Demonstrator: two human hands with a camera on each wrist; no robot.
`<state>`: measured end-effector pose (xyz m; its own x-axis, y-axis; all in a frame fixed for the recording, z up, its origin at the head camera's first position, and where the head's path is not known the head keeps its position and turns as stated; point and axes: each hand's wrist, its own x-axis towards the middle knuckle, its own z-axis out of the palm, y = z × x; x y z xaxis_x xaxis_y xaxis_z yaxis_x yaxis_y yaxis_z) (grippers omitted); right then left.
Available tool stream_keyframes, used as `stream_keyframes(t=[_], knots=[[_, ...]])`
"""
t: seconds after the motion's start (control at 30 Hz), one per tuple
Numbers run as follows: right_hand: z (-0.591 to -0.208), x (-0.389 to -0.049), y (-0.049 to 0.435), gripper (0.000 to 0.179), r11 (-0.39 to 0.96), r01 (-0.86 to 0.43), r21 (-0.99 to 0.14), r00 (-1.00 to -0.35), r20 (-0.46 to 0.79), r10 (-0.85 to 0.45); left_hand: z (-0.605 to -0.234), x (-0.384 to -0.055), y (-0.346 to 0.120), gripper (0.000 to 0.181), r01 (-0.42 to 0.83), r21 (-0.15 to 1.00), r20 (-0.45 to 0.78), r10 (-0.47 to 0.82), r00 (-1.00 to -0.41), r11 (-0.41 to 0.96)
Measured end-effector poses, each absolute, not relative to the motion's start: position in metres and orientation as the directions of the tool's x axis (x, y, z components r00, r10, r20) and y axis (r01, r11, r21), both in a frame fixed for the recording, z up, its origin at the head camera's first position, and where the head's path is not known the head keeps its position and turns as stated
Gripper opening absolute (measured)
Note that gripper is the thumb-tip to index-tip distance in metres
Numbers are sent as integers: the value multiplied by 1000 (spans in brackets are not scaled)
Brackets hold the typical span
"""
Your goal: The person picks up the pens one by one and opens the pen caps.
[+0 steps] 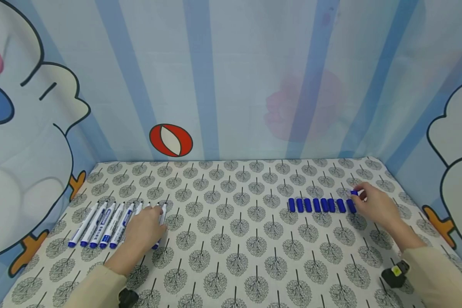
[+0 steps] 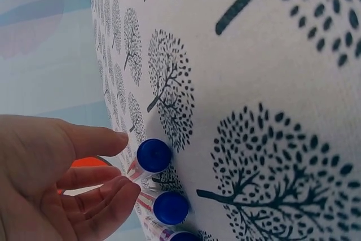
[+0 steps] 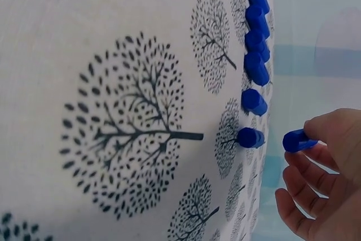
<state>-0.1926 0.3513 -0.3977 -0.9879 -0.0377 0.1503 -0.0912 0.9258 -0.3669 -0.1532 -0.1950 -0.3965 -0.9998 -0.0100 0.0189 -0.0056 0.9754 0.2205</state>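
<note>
Several white whiteboard markers (image 1: 104,224) lie side by side on the left, with dark tips pointing away and blue ends toward me. My left hand (image 1: 146,226) is over the row's right end. In the left wrist view, its thumb and fingers stand apart around the body of the end marker (image 2: 154,156); contact is unclear. On the right, my right hand (image 1: 375,204) pinches a blue marker cap (image 3: 299,140) between thumb and forefinger, above the cloth. Beside it runs a row of several blue caps (image 1: 316,205), the nearest cap (image 3: 250,137) just left of the hand.
A white tablecloth (image 1: 231,256) printed with grey trees covers the table. Behind it hangs a blue striped backdrop (image 1: 238,85) with cartoon figures and a red ball print (image 1: 171,140). The marker row and cap row lie well apart.
</note>
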Motion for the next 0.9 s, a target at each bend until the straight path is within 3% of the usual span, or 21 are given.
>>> stream_keyframes(t=[0.7,0.9], knots=[[-425,-203,372,34,942,52,-331,-997,42,70,-390,-151,-187,30,110,246,109,85,-990,963],[-430,-206,376,32,951,47,-305,-998,31,59,-387,-152,-187,29,174,204,150,145,-978,963]])
